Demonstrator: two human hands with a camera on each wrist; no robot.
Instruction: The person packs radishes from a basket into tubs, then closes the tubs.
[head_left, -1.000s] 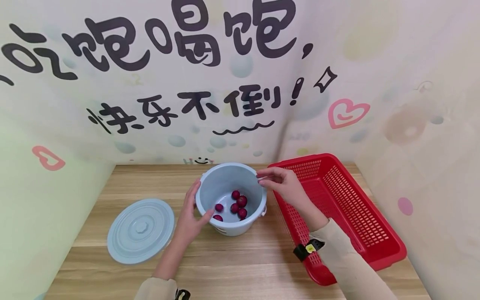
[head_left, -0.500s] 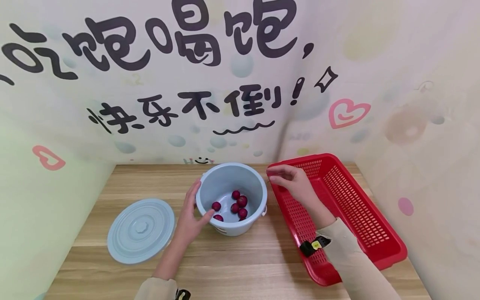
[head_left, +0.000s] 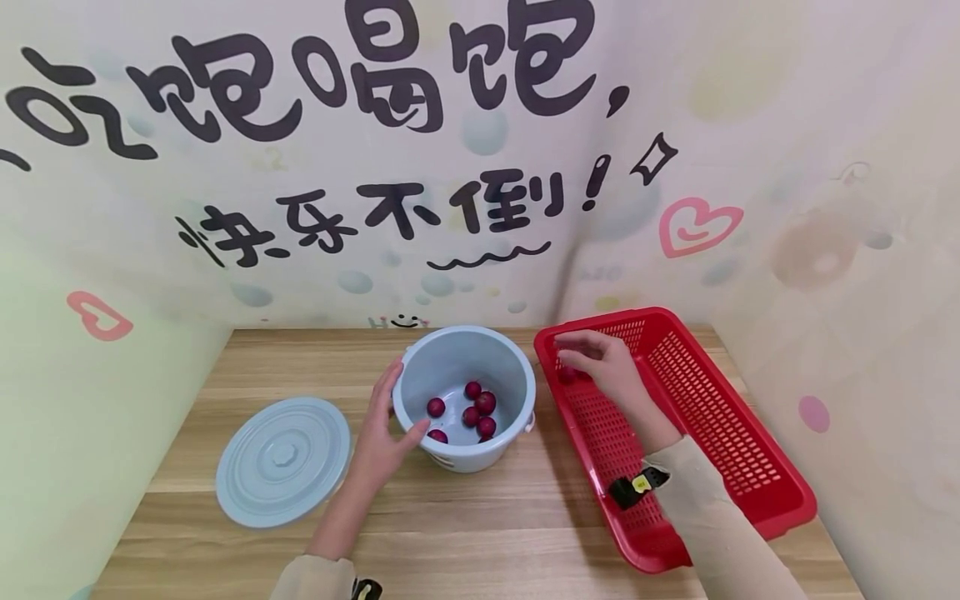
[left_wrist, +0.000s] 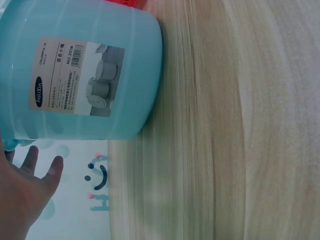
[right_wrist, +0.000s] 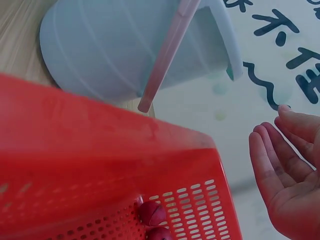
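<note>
A light blue bucket stands on the wooden table with several round dark red fruits, plum-like, at its bottom. My left hand rests against the bucket's left side, thumb across the rim; in the left wrist view its fingers look straight and spread beside the wall. Over the back left corner of the red basket hovers my right hand, fingers extended and nothing visible between them. One red fruit lies beneath those fingers. Two such fruits show inside the basket in the right wrist view.
A light blue round lid with a centre knob lies on the table left of the bucket. The bucket's pinkish handle hangs on its right side, close to the basket. Behind the table rises a printed wall.
My right hand has moved right, from the bucket's rim to over the basket. A red fruit now shows beneath it there. One fruit inside the bucket has shifted slightly; my left hand stays put.
</note>
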